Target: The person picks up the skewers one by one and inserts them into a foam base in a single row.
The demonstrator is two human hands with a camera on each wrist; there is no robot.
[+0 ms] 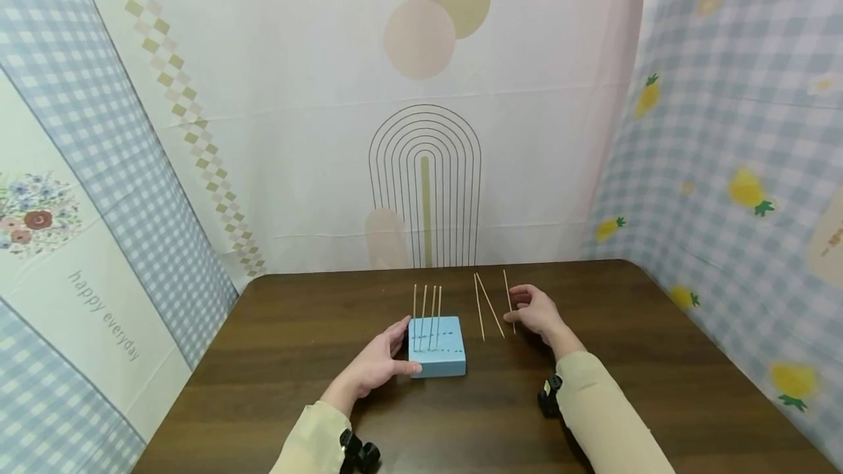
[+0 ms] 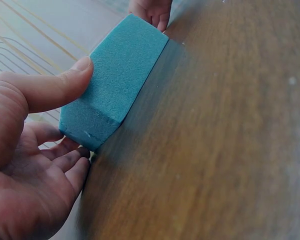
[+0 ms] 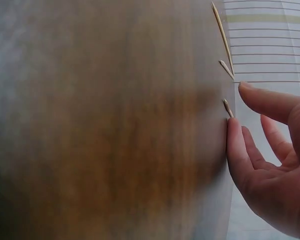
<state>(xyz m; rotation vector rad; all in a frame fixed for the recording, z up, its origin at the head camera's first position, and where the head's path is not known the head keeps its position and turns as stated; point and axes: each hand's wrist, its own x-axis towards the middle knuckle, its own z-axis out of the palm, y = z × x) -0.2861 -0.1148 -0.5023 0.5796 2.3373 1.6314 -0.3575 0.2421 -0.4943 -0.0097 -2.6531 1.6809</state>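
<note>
A light-blue foam block (image 1: pixel 437 369) with rows of small holes lies on the table, several thin wooden skewers (image 1: pixel 424 306) standing upright along its left part. My left hand (image 1: pixel 377 366) holds the block by its near left corner; in the left wrist view its thumb presses one side and the fingers reach round the end. To the right, my right hand (image 1: pixel 536 314) is over a loose skewer (image 1: pixel 507 287) lying on the table. Its thumb and fingers are apart, and in the right wrist view one fingertip is right at the pointed tip (image 3: pixel 227 107) of that skewer.
Two more loose skewers (image 1: pixel 478 306) lie between the block and my right hand, their far ends close together. The dark wooden table (image 1: pixel 316 328) ends at a patterned cloth backdrop (image 1: pixel 316 167), with checked cloth (image 1: pixel 711 189) on the right side.
</note>
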